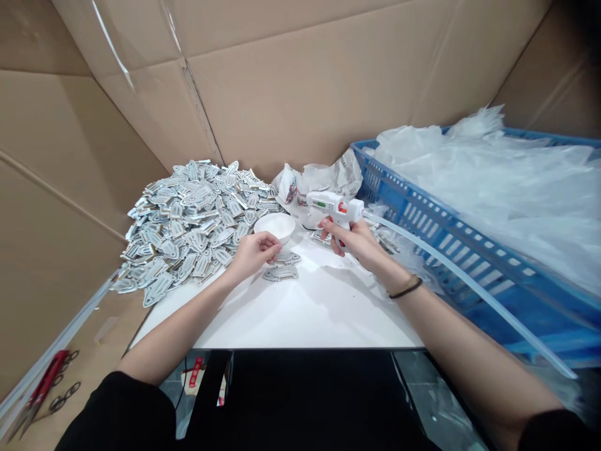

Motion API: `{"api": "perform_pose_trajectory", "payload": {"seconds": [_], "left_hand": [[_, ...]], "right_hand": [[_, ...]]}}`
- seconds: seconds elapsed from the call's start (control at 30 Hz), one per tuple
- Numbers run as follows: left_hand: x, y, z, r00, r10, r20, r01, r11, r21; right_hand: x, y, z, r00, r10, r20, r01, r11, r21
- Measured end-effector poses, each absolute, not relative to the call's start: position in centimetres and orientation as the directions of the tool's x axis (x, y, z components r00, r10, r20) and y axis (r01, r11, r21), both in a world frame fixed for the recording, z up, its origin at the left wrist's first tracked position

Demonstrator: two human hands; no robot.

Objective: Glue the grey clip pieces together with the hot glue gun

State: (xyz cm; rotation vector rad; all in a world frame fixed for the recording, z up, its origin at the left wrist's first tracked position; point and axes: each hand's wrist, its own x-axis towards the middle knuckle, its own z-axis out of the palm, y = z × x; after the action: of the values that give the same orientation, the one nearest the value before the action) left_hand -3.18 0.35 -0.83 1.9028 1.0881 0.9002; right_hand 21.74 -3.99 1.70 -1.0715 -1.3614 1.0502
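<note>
My right hand (354, 241) grips a white hot glue gun (328, 203), its nozzle pointing left and a long translucent glue stick (451, 266) trailing from its back. At the front rim of a white bowl (277, 224), my left hand (258, 250) has thumb and fingertips pinched together; whatever they may hold is too small to make out. Just below those fingers a few grey pointed flat pieces (280, 273) lie on the white table (310, 313). More such pieces are partly hidden behind my right hand.
A large heap of grey pieces (197, 219) covers the table's left side. Crumpled white paper (328, 178) lies behind the glue gun. At right stands a blue crate (422, 213) full of clear plastic bags (493, 181). Cardboard walls (300, 88) enclose the table. Red-handled scissors (44, 382) lie lower left.
</note>
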Motion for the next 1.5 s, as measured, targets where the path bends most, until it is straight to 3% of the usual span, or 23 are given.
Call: {"api": "perform_pose_trajectory", "payload": {"seconds": [0.2, 0.33, 0.4, 0.47, 0.57, 0.63, 0.7, 0.87, 1.07, 1.23, 1.5], "left_hand": [[-3.1, 0.3, -1.3, 0.341, 0.912, 0.228, 0.372, -0.354, 0.858], [-3.6, 0.5, -1.0, 0.385, 0.882, 0.271, 0.464, -0.439, 0.770], [-3.9, 0.6, -0.7, 0.474, 0.793, 0.382, 0.527, -0.603, 0.599], [-4.1, 0.6, -0.3, 0.622, 0.626, 0.471, 0.550, -0.777, 0.306], [-4.3, 0.7, 0.1, 0.825, 0.401, 0.399, 0.472, -0.876, -0.097], [-4.1, 0.8, 0.0, 0.889, 0.331, 0.316, 0.412, -0.880, -0.235], [-3.8, 1.0, -0.4, 0.919, 0.301, 0.256, 0.371, -0.879, -0.298], [-3.3, 1.1, -1.4, 0.918, 0.329, 0.221, 0.375, -0.901, -0.216], [-4.1, 0.9, -1.0, 0.800, 0.560, 0.216, 0.561, -0.826, 0.062], [-4.4, 0.8, -0.5, 0.728, 0.660, 0.185, 0.602, -0.745, 0.289], [-4.5, 0.6, -0.3, 0.670, 0.721, 0.174, 0.650, -0.684, 0.331]], "right_hand": [[21.8, -3.6, 1.2, -0.039, 0.978, 0.204, 0.044, 0.206, -0.978], [21.7, -3.6, 1.3, -0.027, 0.980, 0.198, 0.045, 0.199, -0.979], [21.7, -3.7, 1.3, -0.024, 0.980, 0.196, 0.054, 0.197, -0.979], [21.7, -3.8, 1.3, -0.025, 0.979, 0.203, 0.061, 0.205, -0.977], [21.6, -3.8, 1.3, -0.030, 0.976, 0.218, 0.080, 0.219, -0.972], [21.5, -3.9, 1.3, -0.031, 0.976, 0.214, 0.090, 0.216, -0.972], [21.5, -3.9, 1.4, -0.031, 0.977, 0.209, 0.096, 0.211, -0.973], [21.4, -3.9, 1.4, -0.031, 0.978, 0.206, 0.100, 0.208, -0.973], [21.5, -4.0, 1.5, -0.021, 0.978, 0.206, 0.076, 0.207, -0.975], [21.4, -4.4, 2.0, -0.020, 0.984, 0.178, 0.084, 0.179, -0.980], [21.5, -4.2, 1.7, -0.029, 0.986, 0.167, 0.047, 0.168, -0.985]]}}
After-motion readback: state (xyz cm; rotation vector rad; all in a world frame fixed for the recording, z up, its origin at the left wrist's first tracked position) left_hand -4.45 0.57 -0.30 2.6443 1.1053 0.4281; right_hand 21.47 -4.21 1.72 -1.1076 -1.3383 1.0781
